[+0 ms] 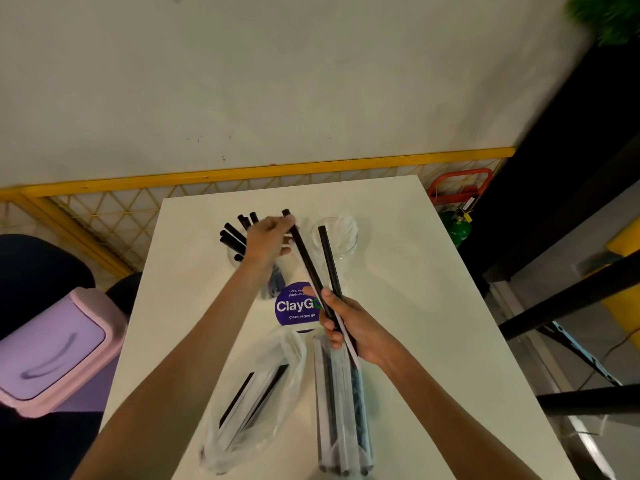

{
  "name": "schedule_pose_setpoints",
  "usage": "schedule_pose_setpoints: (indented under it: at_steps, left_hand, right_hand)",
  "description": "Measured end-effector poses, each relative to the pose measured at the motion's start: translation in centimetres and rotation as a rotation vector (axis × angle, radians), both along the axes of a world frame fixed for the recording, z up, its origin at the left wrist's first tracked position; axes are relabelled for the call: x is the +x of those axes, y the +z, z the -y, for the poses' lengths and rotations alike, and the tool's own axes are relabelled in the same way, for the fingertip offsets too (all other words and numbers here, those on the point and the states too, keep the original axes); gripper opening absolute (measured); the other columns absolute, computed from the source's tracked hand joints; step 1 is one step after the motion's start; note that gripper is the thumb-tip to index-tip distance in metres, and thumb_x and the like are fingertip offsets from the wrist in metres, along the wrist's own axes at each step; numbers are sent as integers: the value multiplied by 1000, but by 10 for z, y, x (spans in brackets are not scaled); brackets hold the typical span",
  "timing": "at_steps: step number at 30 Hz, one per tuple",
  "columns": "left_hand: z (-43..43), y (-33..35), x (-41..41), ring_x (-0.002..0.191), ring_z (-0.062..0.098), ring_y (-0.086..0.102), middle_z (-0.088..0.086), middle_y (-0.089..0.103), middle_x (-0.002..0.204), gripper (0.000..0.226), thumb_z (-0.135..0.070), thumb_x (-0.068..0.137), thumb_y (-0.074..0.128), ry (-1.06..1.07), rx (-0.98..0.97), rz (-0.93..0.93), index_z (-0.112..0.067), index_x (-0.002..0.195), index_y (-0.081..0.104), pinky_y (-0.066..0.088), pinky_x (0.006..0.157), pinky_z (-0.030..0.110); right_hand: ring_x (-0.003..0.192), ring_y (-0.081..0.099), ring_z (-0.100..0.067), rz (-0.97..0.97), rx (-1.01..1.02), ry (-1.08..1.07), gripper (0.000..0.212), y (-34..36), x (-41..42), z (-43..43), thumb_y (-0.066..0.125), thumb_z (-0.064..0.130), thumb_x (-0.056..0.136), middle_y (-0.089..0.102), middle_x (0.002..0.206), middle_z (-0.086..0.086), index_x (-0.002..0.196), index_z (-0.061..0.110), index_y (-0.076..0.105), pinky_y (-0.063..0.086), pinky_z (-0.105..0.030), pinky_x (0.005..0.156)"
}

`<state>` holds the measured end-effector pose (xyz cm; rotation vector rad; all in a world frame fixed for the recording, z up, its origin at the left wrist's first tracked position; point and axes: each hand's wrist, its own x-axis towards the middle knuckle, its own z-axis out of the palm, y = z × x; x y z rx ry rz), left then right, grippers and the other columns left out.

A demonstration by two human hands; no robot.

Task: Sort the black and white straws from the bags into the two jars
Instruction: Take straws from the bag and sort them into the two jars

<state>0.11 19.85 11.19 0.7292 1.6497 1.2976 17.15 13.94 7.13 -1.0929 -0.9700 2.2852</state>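
Note:
My left hand (266, 242) pinches the top of a black straw (304, 258) above the left glass jar (273, 282), which holds several black straws (232, 237). My right hand (349, 327) grips a small bunch of straws, with a second black straw (329, 261) sticking up from it and a white one beside it. The lower end of the first black straw also runs into my right hand. The right glass jar (341, 237) holds white straws. Two clear plastic bags lie near me, the left bag (249, 403) and the right bag (341, 407), each with black and white straws.
The white table (415, 306) carries a purple round "ClayGo" sticker (294, 311). A pink-lidded bin (52, 351) stands at the left of the table. A yellow lattice rail (104, 209) runs behind it. Dark table legs and a green canister (459, 226) are at the right.

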Motion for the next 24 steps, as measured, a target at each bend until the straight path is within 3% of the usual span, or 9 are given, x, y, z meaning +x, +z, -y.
schedule_pose_setpoints:
  at_steps: [3,5,10,13,16,19,21,24]
  left_hand:
    - [-10,20,-23,47,-1,57,0,64,75,17,-19,93,56,95,56,-20,-15,76,56,45,46,12]
    - [-15,37,-39,47,-2,58,-1,63,74,18,-20,94,53,160,142,-69,-16,77,53,46,47,14]
    - [-13,71,-76,75,14,67,4,65,84,7,-13,94,49,389,477,-304,-20,94,47,58,69,33]
    - [-6,78,-91,81,13,66,2,64,85,18,-15,92,48,457,624,-489,-19,109,45,57,72,37]
    - [0,74,-94,77,1,59,1,62,89,27,-16,93,47,430,657,-668,-13,120,47,52,71,19]
    - [1,58,-88,81,4,57,0,59,99,31,-14,95,47,313,586,-770,-11,126,48,48,67,10]
    - [2,38,-82,85,11,60,-3,58,101,32,-13,96,48,212,537,-821,-12,128,50,50,70,12]
    - [4,5,-75,88,20,62,5,63,105,32,-12,95,50,79,487,-883,-9,127,53,55,76,31]
  right_hand:
    - [38,35,-3,26,-1,3,31,-3,-1,-2,46,42,93,43,54,4,102,17,60,32,-14,38]
    - [38,33,-2,59,26,1,30,-5,-3,-3,43,39,97,40,53,5,110,19,61,31,-14,38]
    - [36,33,-3,21,-19,-42,20,-3,-12,-5,45,33,97,38,47,7,98,20,61,30,-14,36]
    - [36,33,-3,-10,-27,-43,21,-1,-17,-8,46,32,97,41,49,7,105,21,62,31,-15,37]
    - [37,31,-1,-16,4,-27,26,-1,-19,-11,45,30,98,40,50,8,119,21,58,29,-13,37]
    - [37,30,-1,-19,14,-16,28,-1,-20,-12,44,30,98,39,50,8,122,22,56,28,-13,36]
    - [37,30,-1,-26,7,-13,28,-1,-22,-12,44,30,98,38,52,7,123,24,56,28,-13,36]
    - [37,31,-2,-42,-20,-12,29,-1,-24,-13,43,30,99,38,52,5,124,25,56,29,-14,36]
